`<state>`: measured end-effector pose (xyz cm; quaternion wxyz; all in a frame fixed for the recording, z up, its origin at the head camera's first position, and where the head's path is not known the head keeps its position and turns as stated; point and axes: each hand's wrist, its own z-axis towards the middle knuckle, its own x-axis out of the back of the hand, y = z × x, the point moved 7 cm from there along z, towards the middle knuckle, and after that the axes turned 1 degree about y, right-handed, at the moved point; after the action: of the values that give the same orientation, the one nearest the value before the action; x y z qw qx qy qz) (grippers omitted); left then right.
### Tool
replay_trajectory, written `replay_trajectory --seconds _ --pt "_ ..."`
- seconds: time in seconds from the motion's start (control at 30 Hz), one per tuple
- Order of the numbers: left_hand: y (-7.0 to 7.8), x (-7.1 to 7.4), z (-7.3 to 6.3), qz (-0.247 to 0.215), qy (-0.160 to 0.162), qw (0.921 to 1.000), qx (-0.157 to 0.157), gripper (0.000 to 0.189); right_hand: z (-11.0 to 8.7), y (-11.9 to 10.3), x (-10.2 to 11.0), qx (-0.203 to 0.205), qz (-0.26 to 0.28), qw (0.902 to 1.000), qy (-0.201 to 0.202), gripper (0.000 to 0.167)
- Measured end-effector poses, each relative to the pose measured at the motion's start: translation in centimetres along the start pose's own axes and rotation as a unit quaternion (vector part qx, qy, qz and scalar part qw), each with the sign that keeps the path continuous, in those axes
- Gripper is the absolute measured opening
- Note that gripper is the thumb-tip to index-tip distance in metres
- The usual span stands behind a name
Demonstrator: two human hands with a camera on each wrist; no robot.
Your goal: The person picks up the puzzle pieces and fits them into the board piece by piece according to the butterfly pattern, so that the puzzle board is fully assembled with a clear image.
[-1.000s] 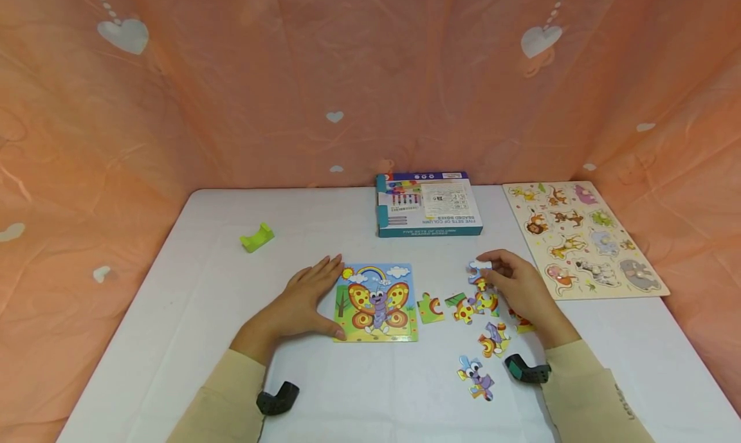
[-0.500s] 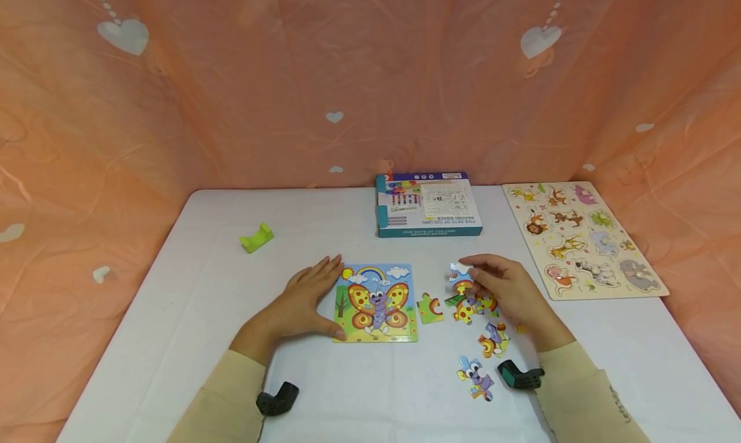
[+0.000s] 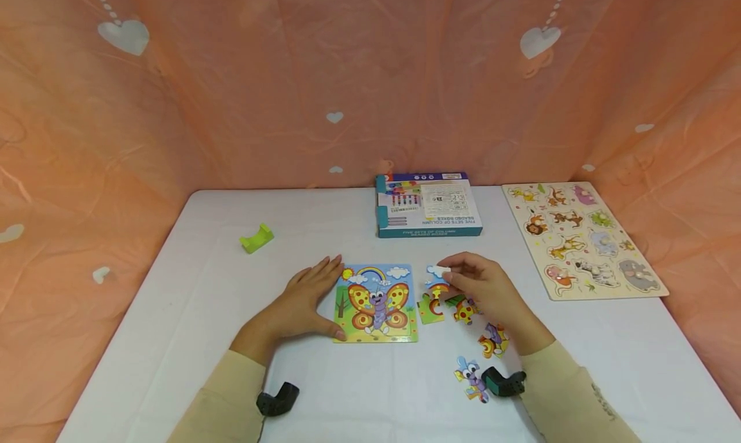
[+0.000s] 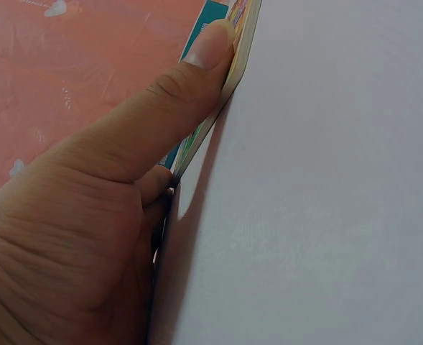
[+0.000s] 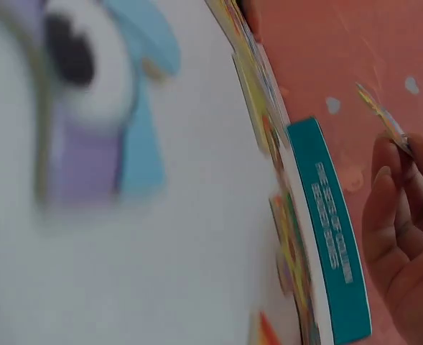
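Observation:
A square butterfly puzzle board (image 3: pixel 379 305) lies flat on the white table. My left hand (image 3: pixel 301 301) rests along its left side with the fingers spread; in the left wrist view the thumb (image 4: pixel 212 47) touches the board's edge. Between right thumb and fingers I pinch a jigsaw piece (image 3: pixel 437 274) with a white cloud on blue, seen nearly edge-on in the right wrist view. My right hand (image 3: pixel 489 292) holds it just right of the board, over a green jigsaw piece (image 3: pixel 428 311) that it partly covers. A spotted yellow-and-red piece (image 3: pixel 464 312) lies by the hand.
Nearer me lie an orange-and-purple piece (image 3: pixel 493 341) and a purple butterfly-face piece (image 3: pixel 471 380), against the black right wrist device (image 3: pixel 503 383). A beaded-column box (image 3: pixel 428 211) stands behind, an animal peg board (image 3: pixel 585 240) at right, a green curved block (image 3: pixel 256 238) at left.
My right hand has carried the cloud piece leftward, from above the loose pieces to beside the board. The butterfly-face piece has shifted slightly left at the wrist device. My left hand stays still.

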<state>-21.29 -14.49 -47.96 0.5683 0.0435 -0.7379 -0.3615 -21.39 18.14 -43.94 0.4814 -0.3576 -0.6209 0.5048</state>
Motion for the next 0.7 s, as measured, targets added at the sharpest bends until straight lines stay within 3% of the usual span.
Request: replay_trajectory --seconds 0.47,0.7 --pt "0.1 0.1 -0.1 -0.001 0.001 1.0 -0.009 0.135 2.9 -0.6 -4.4 -0.024 -0.035 0.9986 -0.031 0.021" --pt "0.0 0.0 -0.1 -0.001 -0.005 0.9999 -0.009 0.136 4.5 0.4 -5.8 -0.063 -0.076 0.9946 -0.032 0.019"
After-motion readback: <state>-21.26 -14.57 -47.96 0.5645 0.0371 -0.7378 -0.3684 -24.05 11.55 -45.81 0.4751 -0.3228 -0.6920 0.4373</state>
